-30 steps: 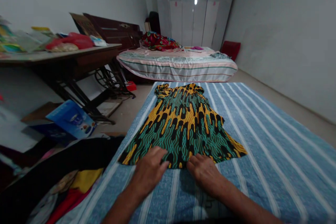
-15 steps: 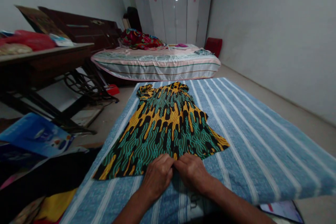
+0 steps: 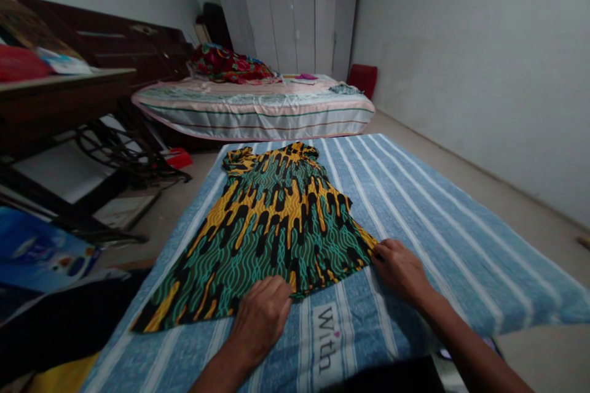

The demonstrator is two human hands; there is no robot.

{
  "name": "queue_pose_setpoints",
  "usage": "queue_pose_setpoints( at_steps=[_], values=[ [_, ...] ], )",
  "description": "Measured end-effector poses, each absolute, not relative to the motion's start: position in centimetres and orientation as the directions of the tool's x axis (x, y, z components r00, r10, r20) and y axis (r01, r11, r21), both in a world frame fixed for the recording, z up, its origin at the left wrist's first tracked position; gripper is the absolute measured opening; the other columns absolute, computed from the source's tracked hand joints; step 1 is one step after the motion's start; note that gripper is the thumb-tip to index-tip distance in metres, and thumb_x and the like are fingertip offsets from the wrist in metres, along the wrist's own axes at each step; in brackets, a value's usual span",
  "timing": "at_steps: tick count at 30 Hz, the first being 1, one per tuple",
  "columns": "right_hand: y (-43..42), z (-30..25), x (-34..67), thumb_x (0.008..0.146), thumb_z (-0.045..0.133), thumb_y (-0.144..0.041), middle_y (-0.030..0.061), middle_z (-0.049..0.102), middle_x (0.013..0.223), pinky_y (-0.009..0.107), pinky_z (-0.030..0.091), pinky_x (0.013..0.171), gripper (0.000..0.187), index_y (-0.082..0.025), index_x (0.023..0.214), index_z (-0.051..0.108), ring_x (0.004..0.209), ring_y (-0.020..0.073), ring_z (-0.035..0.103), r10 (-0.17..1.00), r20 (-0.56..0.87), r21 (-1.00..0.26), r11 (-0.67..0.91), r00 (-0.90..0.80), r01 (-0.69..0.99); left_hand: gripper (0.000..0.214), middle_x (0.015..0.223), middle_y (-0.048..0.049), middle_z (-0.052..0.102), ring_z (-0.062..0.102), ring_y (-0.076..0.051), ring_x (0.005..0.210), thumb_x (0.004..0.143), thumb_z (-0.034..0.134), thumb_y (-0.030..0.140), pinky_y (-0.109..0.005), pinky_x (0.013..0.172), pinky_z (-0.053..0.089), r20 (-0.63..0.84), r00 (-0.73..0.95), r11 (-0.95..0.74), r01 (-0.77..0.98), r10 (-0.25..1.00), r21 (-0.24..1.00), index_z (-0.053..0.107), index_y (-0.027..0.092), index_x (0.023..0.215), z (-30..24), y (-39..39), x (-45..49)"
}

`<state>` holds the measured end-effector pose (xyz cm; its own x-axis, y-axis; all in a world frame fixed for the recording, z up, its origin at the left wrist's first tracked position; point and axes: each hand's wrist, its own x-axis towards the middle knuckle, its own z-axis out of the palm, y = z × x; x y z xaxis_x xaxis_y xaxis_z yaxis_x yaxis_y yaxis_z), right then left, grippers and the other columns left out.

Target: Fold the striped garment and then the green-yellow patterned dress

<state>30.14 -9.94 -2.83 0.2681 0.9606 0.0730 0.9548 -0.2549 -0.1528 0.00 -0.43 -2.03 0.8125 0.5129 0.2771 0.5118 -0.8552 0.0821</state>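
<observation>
A green, yellow and black patterned dress (image 3: 271,221) lies flat on a blue cloth with white stripes (image 3: 415,209). My left hand (image 3: 260,319) rests palm down on the dress's near hem, fingers stretched out together. My right hand (image 3: 401,269) is at the hem's right corner, its fingers curled over the edge of the fabric there. The word "With" (image 3: 328,338) is printed on the cloth between my two forearms.
A dark wooden table (image 3: 59,104) with an iron treadle stands at the left. A low striped mattress (image 3: 258,110) with a pile of red clothes lies beyond. White wardrobes fill the far wall. Dark and yellow garments (image 3: 59,344) and a blue package (image 3: 37,252) lie at the left.
My right hand slid right along the hem from beside my left hand to the dress's right corner. My view turned to the right, so the table moved leftward in frame.
</observation>
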Motion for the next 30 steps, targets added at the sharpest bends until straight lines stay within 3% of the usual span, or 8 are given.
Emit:
queue_pose_setpoints(
  at_steps=[4,9,12,14,16,18,22,30],
  values=[
    [-9.9,-2.7,30.3,0.09,0.046,-0.024,0.0062,0.063,0.098,0.025,0.037,0.076,0.02,-0.02,0.094,0.065,0.094,0.0185,0.055,0.982,0.001,-0.164,-0.186,0.189,0.969,0.016,0.075,-0.0027,0.057,0.054,-0.018,0.072,0.081,0.045,0.008,-0.03,0.065,0.043,0.261,0.816,-0.855,0.509,0.515,0.096,0.056,0.018,0.079,-2.0,-0.4,-0.1],
    [-9.3,-2.3,30.9,0.087,0.039,-0.013,0.0084,0.064,0.085,0.027,0.037,0.066,0.027,-0.016,0.083,0.066,0.081,0.0193,0.058,0.983,0.025,-0.166,-0.176,0.183,0.97,0.017,0.075,-0.0024,0.056,0.054,-0.017,0.073,0.082,0.043,0.008,-0.029,0.066,0.044,0.295,0.815,-0.864,0.493,0.499,0.102,0.056,0.019,0.079,-2.0,-0.3,-0.3],
    [-9.8,-0.8,31.5,0.086,0.041,-0.02,0.0054,0.064,0.074,0.027,0.039,0.061,0.026,-0.017,0.079,0.066,0.068,0.0177,0.058,0.963,0.066,-0.501,-0.194,0.261,0.844,0.016,0.075,-0.0024,0.057,0.053,-0.017,0.073,0.084,0.043,0.009,-0.03,0.067,0.043,0.327,0.818,-0.879,0.465,0.472,0.106,0.055,0.019,0.08,-2.0,-0.2,-0.7],
    [-10.8,0.4,31.7,0.083,0.047,-0.032,0.0025,0.063,0.065,0.026,0.04,0.057,0.025,-0.017,0.078,0.066,0.061,0.016,0.057,0.948,0.016,-0.788,-0.183,0.317,0.587,0.016,0.077,-0.0025,0.057,0.053,-0.017,0.074,0.085,0.043,0.01,-0.03,0.068,0.043,0.352,0.819,-0.889,0.443,0.454,0.117,0.055,0.019,0.082,-2.0,-0.1,-1.0],
    [-12.1,1.2,31.7,0.078,0.054,-0.041,0.0015,0.062,0.06,0.025,0.042,0.054,0.027,-0.017,0.077,0.067,0.056,0.0149,0.056,0.927,-0.074,-0.932,-0.195,0.367,0.306,0.016,0.078,-0.0025,0.057,0.052,-0.017,0.075,0.086,0.042,0.01,-0.03,0.069,0.042,0.372,0.819,-0.898,0.423,0.436,0.121,0.055,0.019,0.083,-2.1,-0.1,-1.2],
    [-13.2,1.2,31.5,0.07,0.062,-0.044,0.0016,0.061,0.056,0.024,0.042,0.05,0.029,-0.016,0.073,0.066,0.052,0.0144,0.055,0.893,-0.163,-0.961,-0.24,0.42,0.137,0.017,0.078,-0.0026,0.056,0.052,-0.017,0.076,0.087,0.041,0.01,-0.03,0.069,0.041,0.38,0.824,-0.905,0.412,0.42,0.107,0.055,0.019,0.083,-2.3,-0.1,-1.2],
    [-14.5,-0.5,31.3,0.06,0.068,-0.042,-0.0005,0.056,0.047,0.023,0.038,0.044,0.027,-0.016,0.064,0.063,0.043,0.0126,0.05,0.822,-0.276,-0.944,-0.331,0.498,0.022,0.02,0.074,-0.0023,0.054,0.048,-0.017,0.071,0.088,0.039,0.009,-0.03,0.065,0.038,0.364,0.842,-0.911,0.409,0.398,0.051,0.053,0.019,0.076,-3.0,-0.3,-0.9],
    [-14.3,-0.4,31.3,0.058,0.078,-0.042,0.0005,0.059,0.052,0.023,0.041,0.044,0.034,-0.014,0.073,0.065,0.045,0.0116,0.051,0.814,-0.248,-0.969,-0.199,0.525,-0.147,0.021,0.077,-0.0036,0.056,0.05,-0.017,0.074,0.089,0.038,0.012,-0.031,0.067,0.041,0.327,0.852,-0.909,0.411,0.408,0.064,0.057,0.018,0.082,-2.8,-0.5,-0.5]
  ],
)
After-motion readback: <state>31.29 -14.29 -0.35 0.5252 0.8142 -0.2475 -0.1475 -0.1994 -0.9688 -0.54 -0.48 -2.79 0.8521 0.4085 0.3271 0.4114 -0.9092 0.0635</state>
